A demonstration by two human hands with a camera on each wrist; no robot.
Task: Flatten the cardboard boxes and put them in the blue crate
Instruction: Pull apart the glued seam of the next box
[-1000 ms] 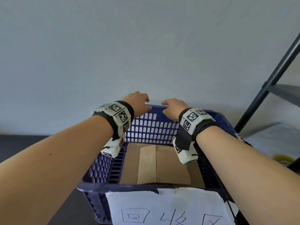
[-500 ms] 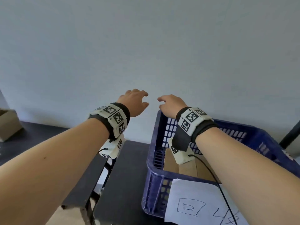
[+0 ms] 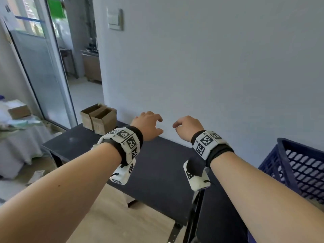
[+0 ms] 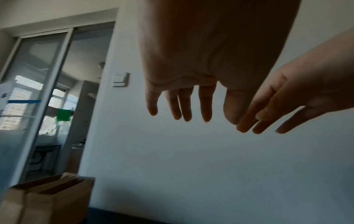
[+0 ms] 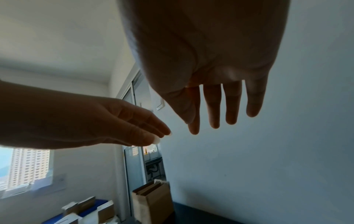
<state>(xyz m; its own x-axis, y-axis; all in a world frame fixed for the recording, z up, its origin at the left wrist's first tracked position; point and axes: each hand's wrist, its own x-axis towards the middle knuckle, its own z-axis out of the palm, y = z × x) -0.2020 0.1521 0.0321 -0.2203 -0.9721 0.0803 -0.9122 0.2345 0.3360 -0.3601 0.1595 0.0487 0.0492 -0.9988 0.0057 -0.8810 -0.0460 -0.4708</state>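
Note:
Two upright brown cardboard boxes with open tops stand side by side at the far left end of the black table, against the wall. They also show at the lower left in the left wrist view and near the bottom in the right wrist view. My left hand hovers above the table to the right of the boxes, fingers relaxed and empty. My right hand hangs beside it, also empty. The blue crate sits at the right edge, behind my right forearm.
A grey wall runs along the table's far side, with a light switch high up. A glass sliding door opens at the left. More boxes and papers lie on a covered surface at far left. Wooden floor shows below the table.
The view has swung left, away from the crate. Both hands left the crate's far rim and moved left over the black table, toward the two standing boxes.

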